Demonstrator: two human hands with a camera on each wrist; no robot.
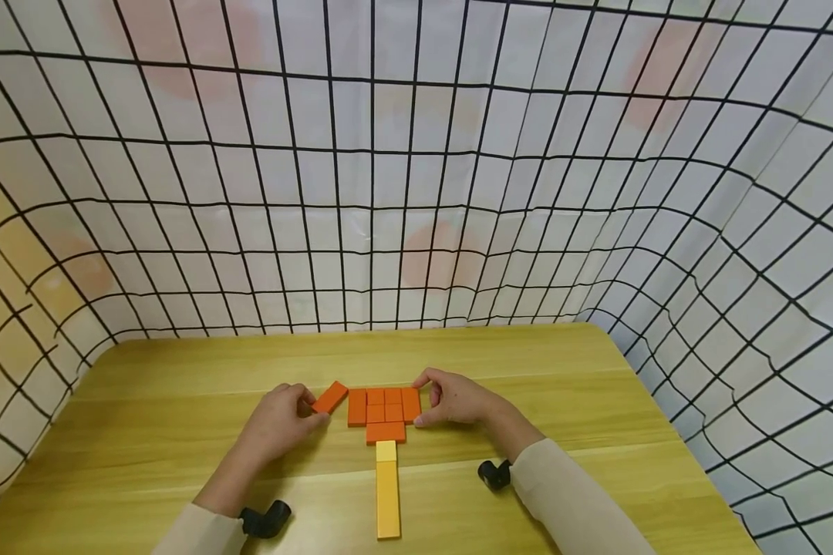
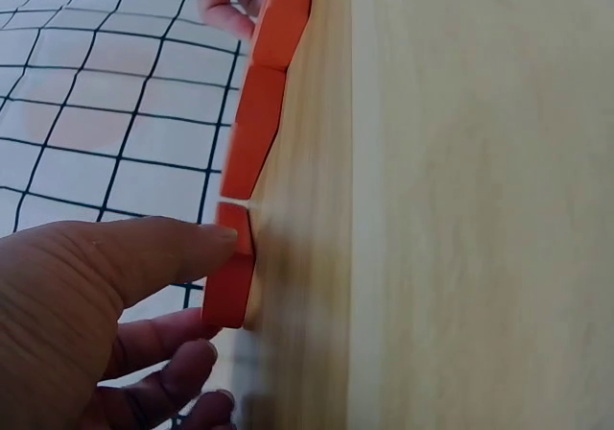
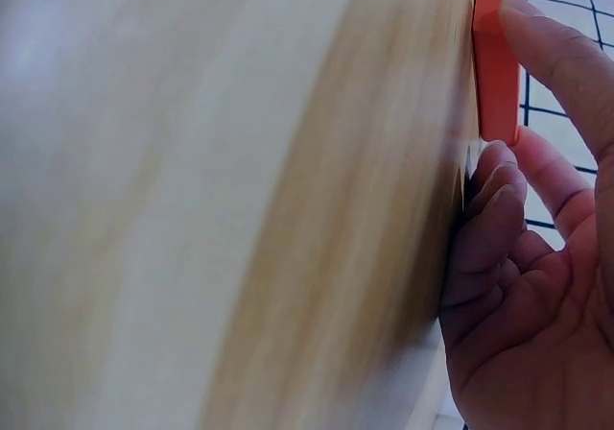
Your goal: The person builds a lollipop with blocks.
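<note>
My left hand (image 1: 278, 422) pinches a slanted orange rectangular block (image 1: 329, 398) between thumb and fingers, left of a group of orange blocks; its upper corner sits close to the group. At the group's right end, my right hand (image 1: 458, 397) has thumb and index finger at opposite ends of an upright orange block (image 1: 410, 405), whose end also shows in the right wrist view. Small orange squares (image 1: 384, 405) fill the group's middle, with a crosswise orange block (image 1: 385, 433) below them. A pale yellow piece (image 1: 386, 451) and a long yellow block (image 1: 387, 501) continue downward.
The blocks lie flat on a wood-grain table (image 1: 180, 370). A white curtain with a black grid pattern (image 1: 430, 177) hangs behind and beside the table. Black wrist-worn devices (image 1: 267, 519) sit at both forearms, just above the tabletop.
</note>
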